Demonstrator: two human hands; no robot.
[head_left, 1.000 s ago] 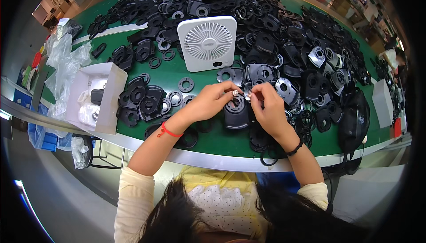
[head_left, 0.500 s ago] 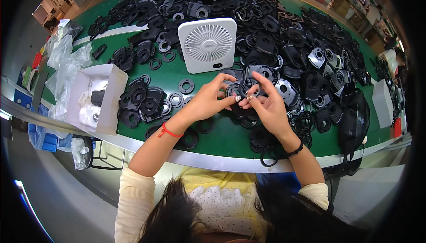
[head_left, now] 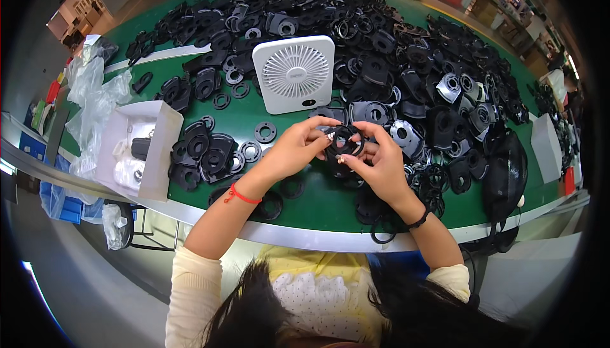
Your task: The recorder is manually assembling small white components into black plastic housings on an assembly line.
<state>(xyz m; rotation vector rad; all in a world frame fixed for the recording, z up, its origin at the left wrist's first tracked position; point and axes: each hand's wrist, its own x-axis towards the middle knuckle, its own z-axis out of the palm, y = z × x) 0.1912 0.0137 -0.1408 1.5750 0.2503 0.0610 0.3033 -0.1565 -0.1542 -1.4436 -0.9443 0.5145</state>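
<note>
Between my two hands a black ring-shaped part (head_left: 336, 152) is held up over the near middle of the table. My left hand (head_left: 298, 148) pinches its left side, fingertips and thumb closed on it. From the other side my right hand (head_left: 380, 163) grips the rim, with the index finger on top and the thumb below. My fingers partly cover the ring. Just beyond my hands stands a white square fan (head_left: 296, 71). Close to my left forearm lie loose grey flat rings (head_left: 265, 132) and a small heap of black housings (head_left: 213, 151).
A big pile of black plastic parts (head_left: 375, 36) spreads across the green table (head_left: 318, 211). At left are a white box (head_left: 162, 151) with plastic-wrapped items and clear plastic bags (head_left: 95, 103). A black bag (head_left: 505, 170) lies near the right edge. Black rings (head_left: 384, 228) hang by the front edge.
The black ring has turned and now shows its round opening more fully. My right fingers have curled in closer around it. The whole view has tipped slightly.
</note>
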